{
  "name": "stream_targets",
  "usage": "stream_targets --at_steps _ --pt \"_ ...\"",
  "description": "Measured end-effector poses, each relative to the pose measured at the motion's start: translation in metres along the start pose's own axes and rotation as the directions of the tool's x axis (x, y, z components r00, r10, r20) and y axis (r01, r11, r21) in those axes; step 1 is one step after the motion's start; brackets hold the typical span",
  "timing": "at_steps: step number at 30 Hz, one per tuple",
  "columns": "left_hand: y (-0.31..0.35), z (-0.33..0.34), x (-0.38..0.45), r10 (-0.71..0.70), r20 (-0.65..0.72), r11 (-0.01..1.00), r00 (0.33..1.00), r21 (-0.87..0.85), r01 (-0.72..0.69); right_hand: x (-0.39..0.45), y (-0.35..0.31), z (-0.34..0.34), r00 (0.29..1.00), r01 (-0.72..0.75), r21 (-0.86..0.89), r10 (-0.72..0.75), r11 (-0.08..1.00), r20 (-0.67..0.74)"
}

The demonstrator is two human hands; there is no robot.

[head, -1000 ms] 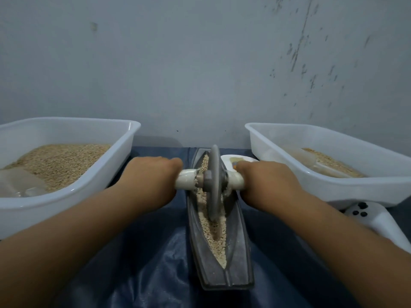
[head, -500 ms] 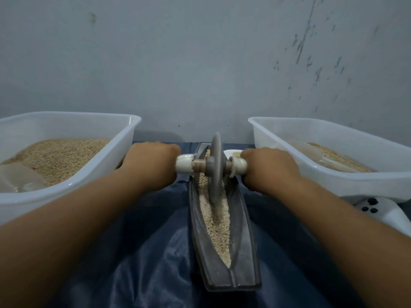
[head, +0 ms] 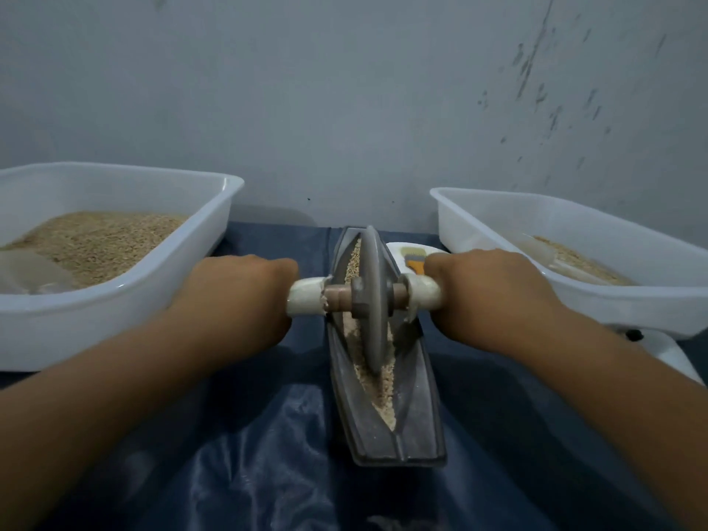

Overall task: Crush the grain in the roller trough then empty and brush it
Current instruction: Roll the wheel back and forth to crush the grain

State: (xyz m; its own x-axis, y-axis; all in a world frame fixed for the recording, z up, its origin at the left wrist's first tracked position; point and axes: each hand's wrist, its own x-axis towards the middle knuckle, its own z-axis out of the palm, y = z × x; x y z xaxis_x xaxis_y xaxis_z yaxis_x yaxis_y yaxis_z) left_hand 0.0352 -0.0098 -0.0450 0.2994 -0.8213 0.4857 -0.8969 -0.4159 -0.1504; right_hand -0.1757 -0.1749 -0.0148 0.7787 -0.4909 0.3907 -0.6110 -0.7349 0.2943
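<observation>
A dark boat-shaped roller trough (head: 415, 427) lies lengthwise on the blue cloth, with pale grain (head: 383, 389) along its groove. A grey roller wheel (head: 372, 297) stands upright in the far half of the groove. My left hand (head: 237, 297) grips the white left handle (head: 306, 298) of its axle. My right hand (head: 486, 293) grips the white right handle (head: 423, 291). A brush with an orange ferrule (head: 415, 262) lies on a white dish just behind the right handle, partly hidden.
A white tub (head: 115, 320) of whole grain with a clear scoop sits at the left. A second white tub (head: 574, 312) with some grain and a scoop sits at the right. A white object with dark buttons (head: 666, 350) lies under its near corner. A grey wall stands close behind.
Both hands have rolled the wheel away from me along the trough, from the middle to the far half. The brush behind the right handle has come into view.
</observation>
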Motion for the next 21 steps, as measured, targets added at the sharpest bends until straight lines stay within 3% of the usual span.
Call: stream_targets --at_steps 4,10,16,21 --pt "0.001 -0.009 -0.011 0.028 -0.029 1.000 0.999 0.005 -0.028 -0.014 0.006 -0.015 0.997 0.000 -0.019 0.002 1.000 0.073" --pt "-0.003 0.008 0.017 -0.052 0.043 0.998 0.998 0.026 0.051 0.025 0.017 0.012 0.997 -0.068 -0.066 0.069 0.996 0.020" --pt "-0.012 0.026 0.076 -0.080 0.096 0.997 0.992 0.014 0.079 0.076 0.026 0.035 0.993 -0.098 0.016 0.097 0.995 0.067" --pt "-0.008 0.017 0.060 -0.068 0.141 0.997 0.988 -0.036 0.074 0.062 0.024 0.024 0.991 -0.073 0.009 0.071 0.997 0.112"
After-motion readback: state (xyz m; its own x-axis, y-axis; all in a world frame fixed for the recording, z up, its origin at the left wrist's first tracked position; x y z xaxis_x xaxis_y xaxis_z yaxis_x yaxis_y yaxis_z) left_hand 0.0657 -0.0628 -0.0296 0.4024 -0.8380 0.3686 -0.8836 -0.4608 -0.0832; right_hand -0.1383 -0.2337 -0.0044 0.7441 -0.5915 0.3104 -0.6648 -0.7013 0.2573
